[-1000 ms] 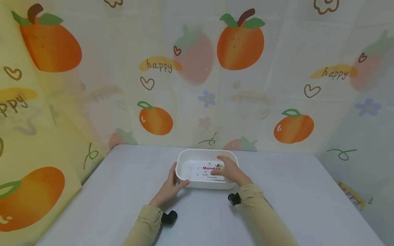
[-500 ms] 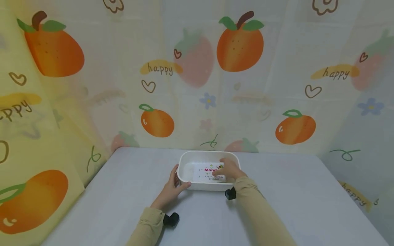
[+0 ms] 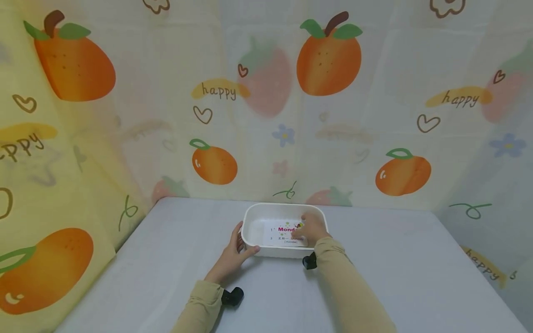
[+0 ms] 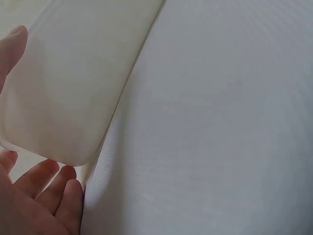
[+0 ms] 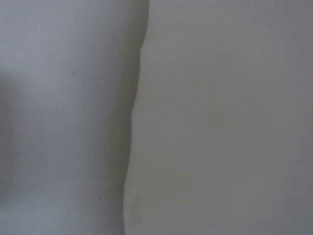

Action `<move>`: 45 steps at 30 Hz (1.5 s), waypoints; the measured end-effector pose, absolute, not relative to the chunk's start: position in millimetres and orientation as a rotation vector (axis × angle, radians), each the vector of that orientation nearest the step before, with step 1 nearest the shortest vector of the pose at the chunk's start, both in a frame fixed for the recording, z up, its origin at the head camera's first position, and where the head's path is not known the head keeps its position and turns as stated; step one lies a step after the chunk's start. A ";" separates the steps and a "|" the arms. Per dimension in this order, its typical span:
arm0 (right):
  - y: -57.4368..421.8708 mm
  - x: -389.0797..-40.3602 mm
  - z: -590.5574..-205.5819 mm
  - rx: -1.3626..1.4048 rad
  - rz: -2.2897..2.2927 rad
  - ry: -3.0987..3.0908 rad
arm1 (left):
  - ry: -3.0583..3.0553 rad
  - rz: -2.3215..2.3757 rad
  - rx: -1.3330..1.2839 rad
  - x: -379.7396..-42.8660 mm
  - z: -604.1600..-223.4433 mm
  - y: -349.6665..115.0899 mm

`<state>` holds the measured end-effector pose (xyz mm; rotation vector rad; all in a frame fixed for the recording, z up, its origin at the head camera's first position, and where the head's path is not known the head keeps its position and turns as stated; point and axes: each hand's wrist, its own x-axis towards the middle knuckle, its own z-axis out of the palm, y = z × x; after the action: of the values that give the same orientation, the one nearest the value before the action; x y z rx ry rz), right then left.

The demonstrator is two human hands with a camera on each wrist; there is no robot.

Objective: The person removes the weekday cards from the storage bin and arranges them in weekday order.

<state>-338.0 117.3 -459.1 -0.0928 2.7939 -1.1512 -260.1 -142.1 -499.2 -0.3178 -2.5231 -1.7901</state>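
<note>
A white rectangular box (image 3: 275, 252) with rounded corners stands on the table. My left hand (image 3: 233, 254) holds it by its near left corner, the thumb over the front rim and the fingers along the left end. The left wrist view shows those fingertips (image 4: 68, 174) against the box wall. A white card (image 3: 272, 237) printed "Monday" lies face up in the box. My right hand (image 3: 312, 229) reaches inside over the card's right part, thumb and index finger apart; its other fingers are hidden. I cannot tell whether it grips the card. The right wrist view misses this hand.
A white cloth covers the table (image 3: 166, 249). Behind it hangs a curtain (image 3: 266, 101) printed with fruit, hearts and "happy", continuing along both sides. Each sleeve has a small black wrist camera (image 3: 232, 297) at the cuff.
My right hand has sunk deeper into the box, closer to the card, and covers more of its right end. My left hand keeps its hold on the corner. The head view has shifted slightly.
</note>
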 end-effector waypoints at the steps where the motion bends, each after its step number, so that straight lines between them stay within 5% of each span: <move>1: 117.2 -338.2 -459.3 -0.084 -1.158 2.793 | -2.526 -1.787 -0.315 -259.6 -498.7 -141.8; 45: 111.2 -328.7 -445.8 -0.056 -1.151 2.934 | -2.542 -1.800 -0.264 -258.9 -498.8 -143.0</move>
<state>-328.7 111.2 -445.8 -0.0555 2.9344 -1.1513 -258.9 -143.0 -498.8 -0.2635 -2.5415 -1.8003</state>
